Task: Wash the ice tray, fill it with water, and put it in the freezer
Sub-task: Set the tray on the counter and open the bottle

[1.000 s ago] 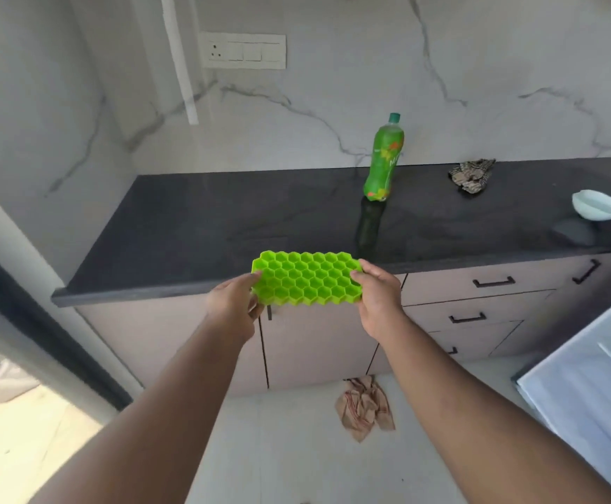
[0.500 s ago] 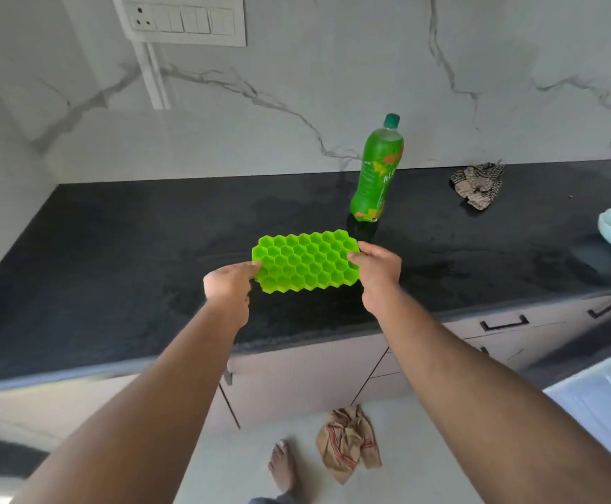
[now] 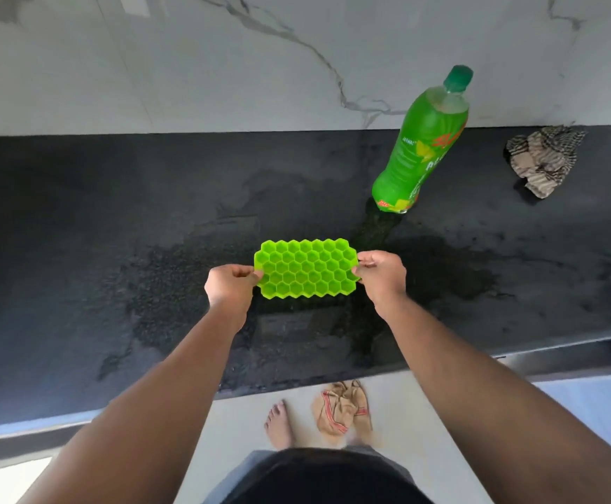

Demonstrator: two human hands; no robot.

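Left hand and right hand pinch the tray by its ends over the counter; bottle far right.

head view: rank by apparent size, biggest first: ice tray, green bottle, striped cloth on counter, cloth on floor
1. green bottle, tallest and biggest in frame
2. ice tray, held at both ends and nearer the camera, so it may look bigger than it is
3. striped cloth and floor cloth: look about alike, both crumpled; not ranked
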